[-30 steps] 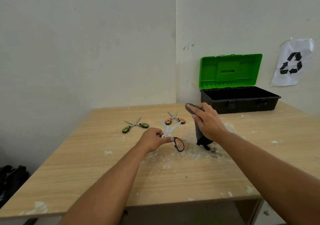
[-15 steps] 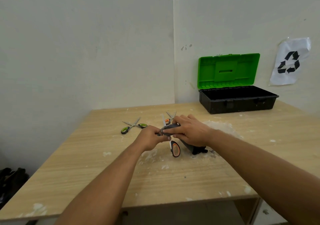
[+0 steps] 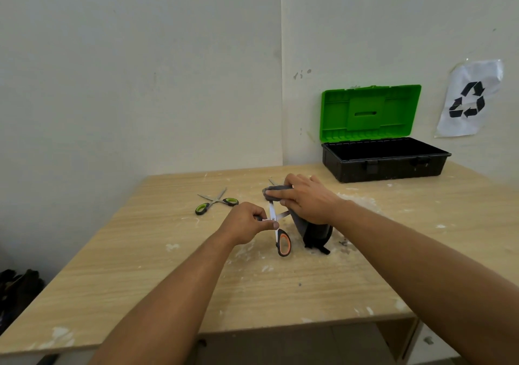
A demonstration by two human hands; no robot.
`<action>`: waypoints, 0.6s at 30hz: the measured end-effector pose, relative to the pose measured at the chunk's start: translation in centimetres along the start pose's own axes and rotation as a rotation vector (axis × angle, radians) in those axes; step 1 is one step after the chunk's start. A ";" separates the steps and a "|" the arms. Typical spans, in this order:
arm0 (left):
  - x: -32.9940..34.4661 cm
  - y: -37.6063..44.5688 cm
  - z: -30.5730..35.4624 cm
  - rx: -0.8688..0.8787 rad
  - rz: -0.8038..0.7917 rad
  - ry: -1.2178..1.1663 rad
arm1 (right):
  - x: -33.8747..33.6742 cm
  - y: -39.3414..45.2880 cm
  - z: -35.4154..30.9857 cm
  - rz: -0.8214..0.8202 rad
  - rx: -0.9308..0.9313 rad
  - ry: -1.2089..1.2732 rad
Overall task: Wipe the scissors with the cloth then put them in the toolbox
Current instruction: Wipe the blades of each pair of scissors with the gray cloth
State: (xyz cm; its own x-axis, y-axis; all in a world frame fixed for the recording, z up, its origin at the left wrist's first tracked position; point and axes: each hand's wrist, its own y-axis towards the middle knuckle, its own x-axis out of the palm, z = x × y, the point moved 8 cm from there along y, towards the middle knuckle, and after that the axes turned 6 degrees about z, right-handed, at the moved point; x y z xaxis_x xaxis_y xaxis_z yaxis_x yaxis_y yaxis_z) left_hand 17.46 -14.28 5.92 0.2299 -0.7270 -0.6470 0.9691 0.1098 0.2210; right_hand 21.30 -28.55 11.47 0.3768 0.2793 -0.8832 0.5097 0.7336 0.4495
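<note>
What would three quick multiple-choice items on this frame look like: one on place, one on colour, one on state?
1. Where does the toolbox stand?
A. far right of the table, by the wall
B. near left corner
C. on the floor

2. What colour are the handles of the scissors lying loose on the table?
A. orange
B. green
C. blue

3. How is the toolbox lid?
A. shut
B. taken off
C. open, standing upright

Key: 1 A, it sits at the table's back right against the wall. 2 B, green loops show; the orange-handled scissors are held in the left hand. 3 C, the green lid stands up behind the black tray.
</note>
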 end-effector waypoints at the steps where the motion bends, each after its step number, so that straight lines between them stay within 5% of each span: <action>1: 0.2 -0.1 0.0 0.000 -0.001 -0.011 | 0.1 0.1 0.2 -0.006 0.019 0.003; 8: 1.3 -0.3 -0.7 -0.078 -0.036 -0.090 | 0.1 0.9 1.4 -0.022 0.214 0.094; 18: -0.5 -0.8 -3.1 -0.218 0.187 -0.287 | -0.6 -1.2 5.2 0.214 0.566 0.799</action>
State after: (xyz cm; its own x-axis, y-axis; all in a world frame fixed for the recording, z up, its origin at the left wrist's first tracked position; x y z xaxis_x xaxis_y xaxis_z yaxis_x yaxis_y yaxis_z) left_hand 16.85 -11.91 3.78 0.3996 -0.8371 -0.3737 0.9163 0.3767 0.1359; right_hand 24.46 -32.80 12.17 -0.0204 0.8577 -0.5137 0.8634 0.2742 0.4236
